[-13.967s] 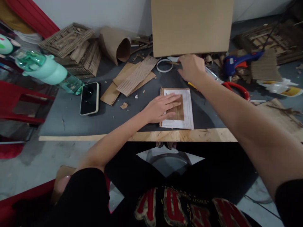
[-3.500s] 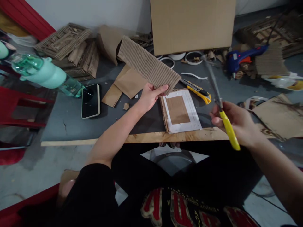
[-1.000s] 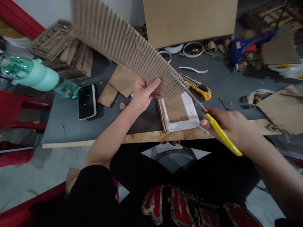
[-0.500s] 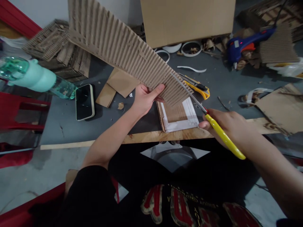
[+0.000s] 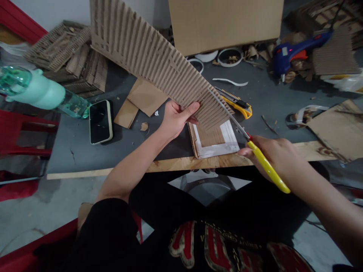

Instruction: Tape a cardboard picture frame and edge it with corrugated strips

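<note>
My left hand (image 5: 178, 119) pinches the lower edge of a long strip of corrugated cardboard (image 5: 147, 53), thumb on the ribbed face. The strip slants from upper left down toward my right side. My right hand (image 5: 275, 155) is closed round the yellow handle of a pair of scissors (image 5: 263, 162). Their blade lies across the ribbed face near the strip's right end; the other blade is hidden behind the cardboard. Under that end, a small square cardboard panel (image 5: 210, 138) edged with white paper lies on the table. A yellow utility knife (image 5: 236, 105) rests just behind the blades.
Stacked ribbed cardboard pieces (image 5: 82, 71), a green bottle (image 5: 42, 90) and a phone (image 5: 100, 122) are at the left. A large cardboard box (image 5: 227, 26) stands at the back. To the right are a blue glue gun (image 5: 297, 51) and a cardboard piece (image 5: 337, 128).
The strip has shifted slightly to the right, and the scissors' yellow handle has swung a little left and down. Both hands keep their hold.
</note>
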Motion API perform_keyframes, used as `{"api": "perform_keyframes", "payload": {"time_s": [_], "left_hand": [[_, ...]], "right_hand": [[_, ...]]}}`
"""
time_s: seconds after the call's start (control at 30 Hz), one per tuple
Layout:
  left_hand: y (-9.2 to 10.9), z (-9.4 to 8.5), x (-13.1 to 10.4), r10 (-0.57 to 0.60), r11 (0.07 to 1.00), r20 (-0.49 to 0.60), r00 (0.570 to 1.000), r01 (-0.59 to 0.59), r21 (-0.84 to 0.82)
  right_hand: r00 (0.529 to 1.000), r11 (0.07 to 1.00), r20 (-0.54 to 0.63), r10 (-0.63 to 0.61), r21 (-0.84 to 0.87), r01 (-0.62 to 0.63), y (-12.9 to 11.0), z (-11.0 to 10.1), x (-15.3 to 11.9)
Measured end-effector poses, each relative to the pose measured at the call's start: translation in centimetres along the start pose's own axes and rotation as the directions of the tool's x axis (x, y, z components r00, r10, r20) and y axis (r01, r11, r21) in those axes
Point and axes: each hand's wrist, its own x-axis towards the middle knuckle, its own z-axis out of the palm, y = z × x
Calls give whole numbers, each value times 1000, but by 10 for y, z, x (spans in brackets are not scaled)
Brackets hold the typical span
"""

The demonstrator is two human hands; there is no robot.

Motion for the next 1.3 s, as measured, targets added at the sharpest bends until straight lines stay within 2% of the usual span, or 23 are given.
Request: {"api": "perform_keyframes", "payload": {"time_s": [0.17,0.27,0.43,0.6,0.8,0.93,1.03,1.3], "left_hand": [[-5,-13,15,53,998,-23,998,-54,-26],[-9,-18,19,78,997,21,997,-78,1],[-17,-13,15,140,989,124,982,-145,29],[-20,-12,14,190,980,100,977,-195,46],[-21,-15,17,182,982,77,980,-185,35],[-20,-13,15,162,986,70,984,-164,24],[-17,-14,14,147,989,57,988,-148,13],[-7,-44,32,24,1000,20,1000,-24,-11]], "right_hand": [[1000,998,-7,4,-63,-5,4,-1,2],[999,995,35,27,-102,-23,5,-2,2],[999,993,28,26,-114,-23,0,-7,-5],[999,992,33,20,-124,-16,-1,-10,-4],[1000,992,10,4,-124,-3,1,-9,-1],[998,993,-46,-48,-112,42,6,-1,1],[996,990,-78,-40,-142,29,9,2,3],[999,988,-30,-27,-155,22,3,-5,5]]}}
